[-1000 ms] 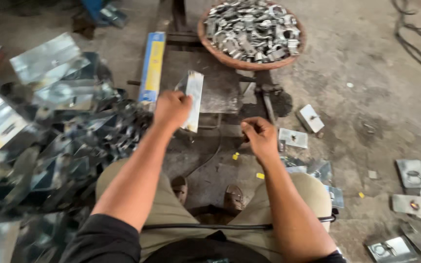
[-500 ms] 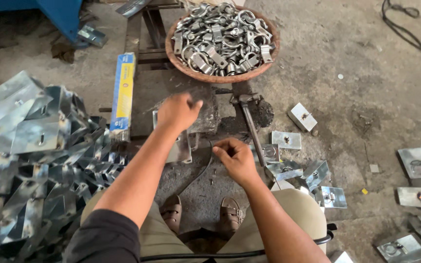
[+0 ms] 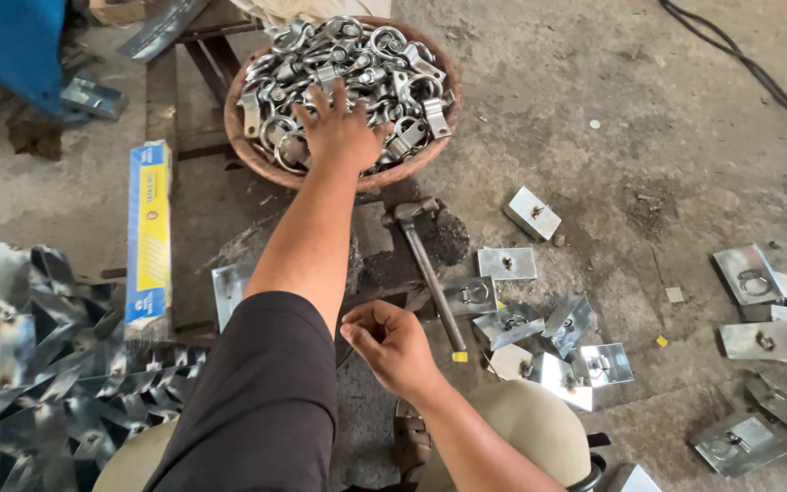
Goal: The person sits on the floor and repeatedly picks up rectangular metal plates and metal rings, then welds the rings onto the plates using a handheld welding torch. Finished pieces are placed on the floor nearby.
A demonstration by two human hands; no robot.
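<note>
Rough, dusty concrete floor (image 3: 594,91) runs under everything, littered with cut metal. At the top of the view a round reddish basin (image 3: 239,146) brims with shiny metal rings and clasps (image 3: 357,55), and the left hand (image 3: 339,132) lies flat on that heap, fingers spread wide among the pieces, gripping nothing that can be made out. These parts look stiff, smooth and fairly heavy for their kind; they probably slip and snag on each other, so hooking a finger through one ring's loop seems the surest hold. Below, the right hand (image 3: 393,342) hovers above the knees, loosely curled with thumb and fingertips pinched together; whether something small sits between them cannot be told. Just beside it a hammer (image 3: 425,264) lies with its head toward the basin. Flat steel plates (image 3: 507,264) with small fittings are scattered to the right, a blue and yellow long box (image 3: 149,228) rests to the left, and bent sheet offcuts (image 3: 38,364) pile up beyond that.
</note>
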